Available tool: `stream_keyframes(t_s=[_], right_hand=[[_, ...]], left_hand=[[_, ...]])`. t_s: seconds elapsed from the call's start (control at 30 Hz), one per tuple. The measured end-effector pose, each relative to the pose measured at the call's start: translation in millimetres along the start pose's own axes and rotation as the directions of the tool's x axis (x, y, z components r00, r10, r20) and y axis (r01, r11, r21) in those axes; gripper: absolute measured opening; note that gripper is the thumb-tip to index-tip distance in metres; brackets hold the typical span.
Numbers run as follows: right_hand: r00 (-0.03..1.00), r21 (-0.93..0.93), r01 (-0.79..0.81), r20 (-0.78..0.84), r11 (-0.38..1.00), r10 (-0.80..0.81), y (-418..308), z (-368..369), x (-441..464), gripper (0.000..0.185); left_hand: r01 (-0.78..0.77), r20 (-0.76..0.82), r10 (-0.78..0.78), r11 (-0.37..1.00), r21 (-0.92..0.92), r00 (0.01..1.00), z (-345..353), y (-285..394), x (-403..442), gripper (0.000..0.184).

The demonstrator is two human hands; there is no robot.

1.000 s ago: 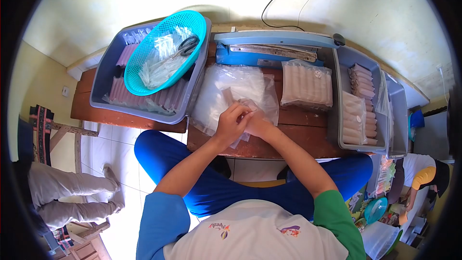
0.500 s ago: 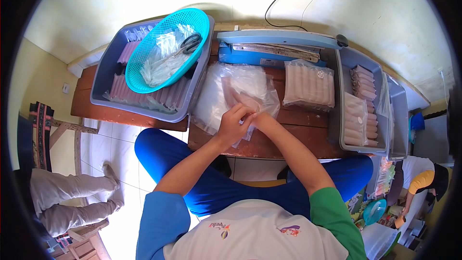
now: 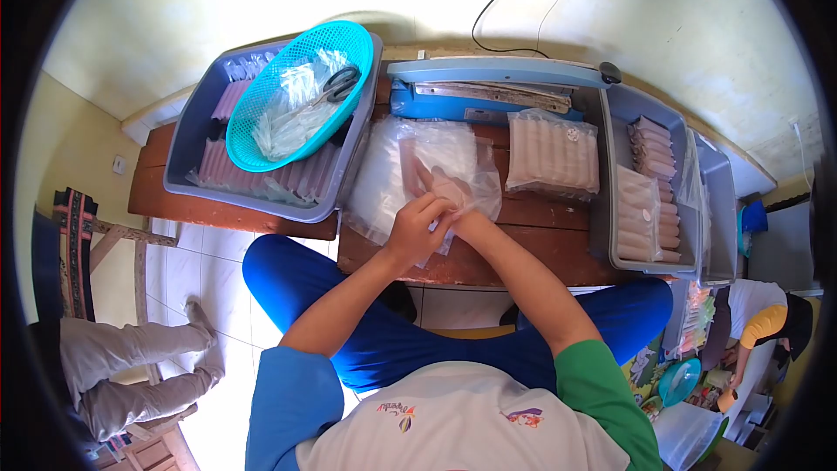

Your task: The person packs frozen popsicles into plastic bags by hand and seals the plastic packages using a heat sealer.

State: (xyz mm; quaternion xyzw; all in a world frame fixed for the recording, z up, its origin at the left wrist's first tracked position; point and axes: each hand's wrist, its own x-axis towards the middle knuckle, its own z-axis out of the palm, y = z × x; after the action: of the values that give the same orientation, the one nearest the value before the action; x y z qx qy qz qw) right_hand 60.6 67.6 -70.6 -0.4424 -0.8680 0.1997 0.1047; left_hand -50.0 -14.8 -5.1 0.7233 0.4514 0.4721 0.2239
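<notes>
A clear plastic bag [image 3: 484,183] lies over a pile of clear plastic bags [image 3: 375,179] on the brown wooden table. My left hand [image 3: 420,225] is closed near the bag's mouth, fingers pinching its edge beside my right wrist. Inside the bag is my right hand [image 3: 448,189], seen blurred through the plastic, with fingers stretched away from me. Beyond the pile sits a blue bag sealer [image 3: 488,113] with a long lever. To its right lies a clear pack of pinkish-brown tubes [image 3: 554,153].
At left, a grey tub [image 3: 323,209] of wrapped tubes carries a tilted turquoise basket [image 3: 235,122] with plastic bags and scissors [image 3: 338,85]. Another grey tub [image 3: 602,209] at right holds tube packs. A person's legs [image 3: 131,362] show at left; another person [image 3: 758,323] bends over at far right.
The view has shifted slightly. My left hand still pinches at the bag's mouth, and my right hand's outline inside the bag looks a little more spread.
</notes>
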Motion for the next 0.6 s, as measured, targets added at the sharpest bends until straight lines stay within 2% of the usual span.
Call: stream_keyframes(t_s=[0.07,0.1,0.17,0.2,0.27,0.37,0.4,0.47,0.6], right_hand=[[1.0,0.038,-0.004,0.003,0.999,0.004,1.1,3.2,-1.4,0.069],[1.0,0.037,-0.005,-0.003,0.999,0.005,2.7,4.2,-5.6,0.069],[0.982,0.037,0.088,-0.17,0.995,-0.08,5.9,7.5,-19.2,0.068],[0.982,0.037,0.086,-0.172,0.996,-0.078,2.0,2.9,-23.5,0.068],[1.0,0.064,0.009,-0.022,0.998,-0.007,-12.0,-17.9,-33.1,0.067],[1.0,0.093,-0.026,-0.01,0.995,0.027,-24.6,-36.4,-48.4,0.062],[1.0,0.093,-0.026,-0.011,0.995,0.027,-23.6,-35.2,-51.0,0.062],[0.999,0.095,0.011,-0.04,0.995,-0.007,-18.9,-30.9,-54.3,0.059],[0.992,0.072,0.091,-0.098,0.993,-0.084,-13.0,-26.4,-61.5,0.059]], left_hand=[[-0.013,0.096,0.007,0.998,0.067,0.995,-9.5,6.4,1.9,0.025],[-0.019,0.098,0.012,0.997,0.069,0.995,-15.5,11.0,3.9,0.025],[-0.038,0.165,0.01,0.985,0.168,0.986,-25.3,18.8,5.5,0.04],[-0.041,0.167,0.012,0.985,0.167,0.986,-26.8,18.5,3.3,0.04],[0.034,0.208,-0.083,0.972,0.232,0.975,-26.3,17.2,-2.6,0.047],[0.069,0.187,-0.135,0.944,0.323,0.973,-21.6,18.8,-9.2,0.048],[0.068,0.187,-0.134,0.944,0.323,0.973,-19.5,17.7,-11.9,0.048],[0.162,0.169,-0.209,0.954,0.253,0.963,-15.0,13.8,-15.9,0.05],[0.121,0.152,-0.166,0.956,0.268,0.974,-11.6,14.6,-16.8,0.05]])
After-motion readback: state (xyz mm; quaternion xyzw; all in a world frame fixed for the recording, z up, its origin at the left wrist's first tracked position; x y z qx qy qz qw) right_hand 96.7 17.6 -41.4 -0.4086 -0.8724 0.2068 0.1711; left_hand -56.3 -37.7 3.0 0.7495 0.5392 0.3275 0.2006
